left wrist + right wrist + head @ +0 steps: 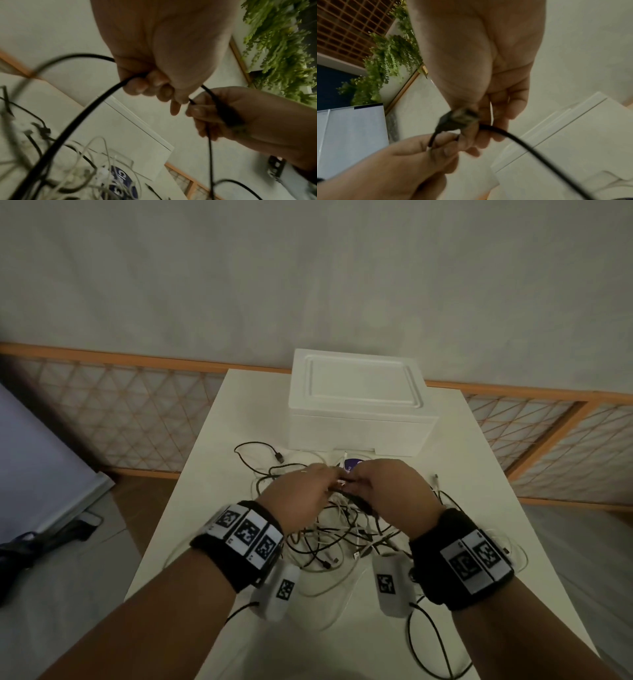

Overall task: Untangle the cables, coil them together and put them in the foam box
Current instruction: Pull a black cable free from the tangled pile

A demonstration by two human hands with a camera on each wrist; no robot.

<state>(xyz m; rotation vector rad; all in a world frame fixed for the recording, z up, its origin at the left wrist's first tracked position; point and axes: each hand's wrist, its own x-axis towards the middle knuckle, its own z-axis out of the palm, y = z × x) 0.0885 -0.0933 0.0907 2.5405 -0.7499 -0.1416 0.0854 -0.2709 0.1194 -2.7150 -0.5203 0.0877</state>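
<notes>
Both hands [346, 484] pinch one black cable [82, 116] (plug end) — above the tangle [342, 535].

in the head view the left hand [301, 494] and right hand [390, 491] hide the stretch of black cable [82, 116] they hold. the cable tangle [342, 529] is too knotted to count strands. at 12 o'clock, a dark blue object [356, 464] is mostly hidden behind the fingers. the plug [457, 119] is blurred.
</notes>
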